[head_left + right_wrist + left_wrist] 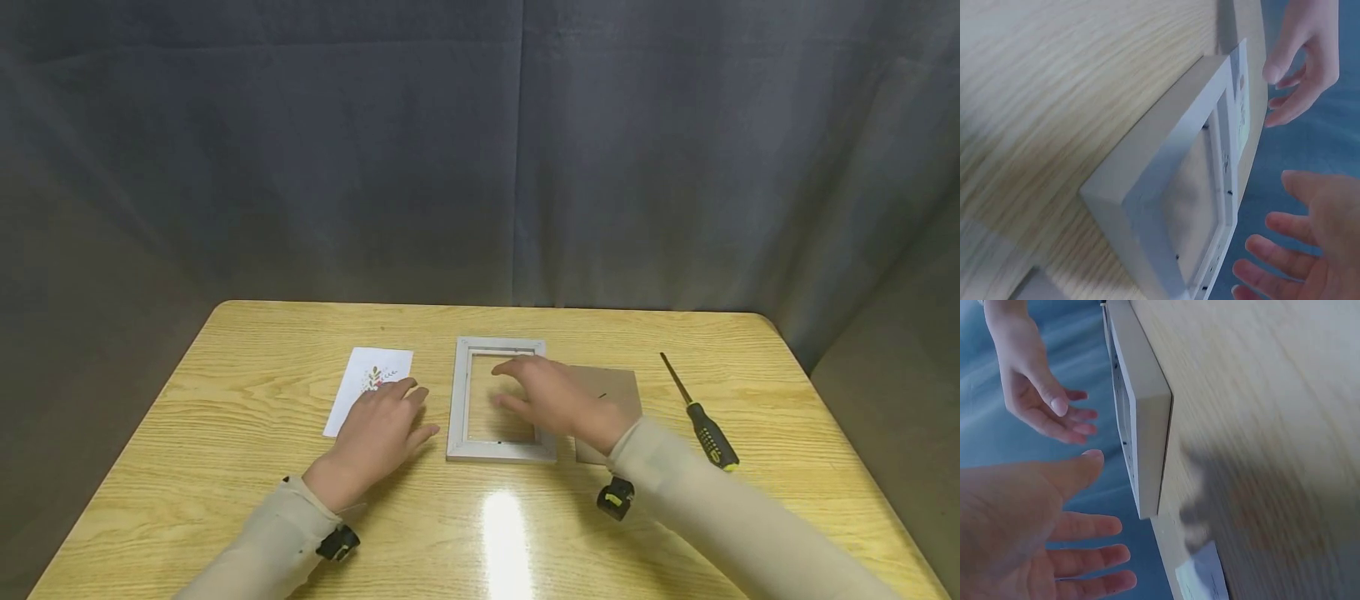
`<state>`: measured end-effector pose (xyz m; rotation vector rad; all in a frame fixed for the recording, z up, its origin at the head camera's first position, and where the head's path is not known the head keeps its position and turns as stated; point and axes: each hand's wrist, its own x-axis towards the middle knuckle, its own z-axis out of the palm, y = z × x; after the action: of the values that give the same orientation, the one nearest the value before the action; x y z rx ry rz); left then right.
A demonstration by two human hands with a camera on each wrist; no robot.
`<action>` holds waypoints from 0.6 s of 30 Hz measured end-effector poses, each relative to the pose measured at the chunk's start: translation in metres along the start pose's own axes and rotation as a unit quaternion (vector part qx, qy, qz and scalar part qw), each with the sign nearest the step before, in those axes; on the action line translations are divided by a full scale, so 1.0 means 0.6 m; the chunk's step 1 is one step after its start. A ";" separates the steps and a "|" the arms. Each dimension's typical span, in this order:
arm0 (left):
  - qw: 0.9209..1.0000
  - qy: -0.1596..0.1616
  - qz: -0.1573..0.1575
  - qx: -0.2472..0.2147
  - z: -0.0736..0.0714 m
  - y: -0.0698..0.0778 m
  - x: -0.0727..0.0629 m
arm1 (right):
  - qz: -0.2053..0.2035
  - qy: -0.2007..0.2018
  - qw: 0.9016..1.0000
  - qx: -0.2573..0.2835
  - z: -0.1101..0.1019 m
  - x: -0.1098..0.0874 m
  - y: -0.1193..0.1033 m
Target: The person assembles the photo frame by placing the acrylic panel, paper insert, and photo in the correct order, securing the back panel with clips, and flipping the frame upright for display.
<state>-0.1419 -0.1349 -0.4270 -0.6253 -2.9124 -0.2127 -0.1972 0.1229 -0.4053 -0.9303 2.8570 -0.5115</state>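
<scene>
A white picture frame (459, 400) lies flat on the table with an open middle through which wood shows; small dark tabs line its inner edge in the right wrist view. Over its right side hovers my right hand (551, 396), fingers relaxed and holding nothing. My left hand (378, 433) is held above the table, left of the frame, overlapping the lower corner of a white card (347, 400) with a printed floral sprig. Its fingers are loosely spread and grip nothing. Partly hidden behind the right hand and wrist is a brown backing board (615, 387).
A screwdriver (708, 433) with a black and yellow handle lies right of the backing board. The wooden table (262, 367) ends at a rounded back edge, with a dark grey curtain (375, 167) behind it. Both wrists carry small black cameras.
</scene>
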 end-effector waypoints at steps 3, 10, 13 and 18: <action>1.000 -0.002 -0.009 0.006 -0.003 -0.010 0.001 | 0.008 0.009 1.000 -0.005 0.004 0.003 -0.010; 0.999 -0.011 -0.030 0.020 -0.001 -0.029 0.003 | 0.021 0.014 1.000 -0.007 0.012 0.010 -0.031; 0.999 -0.012 -0.040 0.034 0.001 -0.036 0.004 | 0.017 0.016 1.000 -0.008 0.019 0.011 -0.038; 0.996 -0.012 -0.071 0.046 0.004 -0.046 0.007 | 0.006 0.023 1.000 -0.003 0.027 0.014 -0.050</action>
<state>-0.1575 -0.1575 -0.4314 -0.4086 -2.9718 -0.0878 -0.1843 0.0907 -0.4098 -0.9137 2.9041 -0.5298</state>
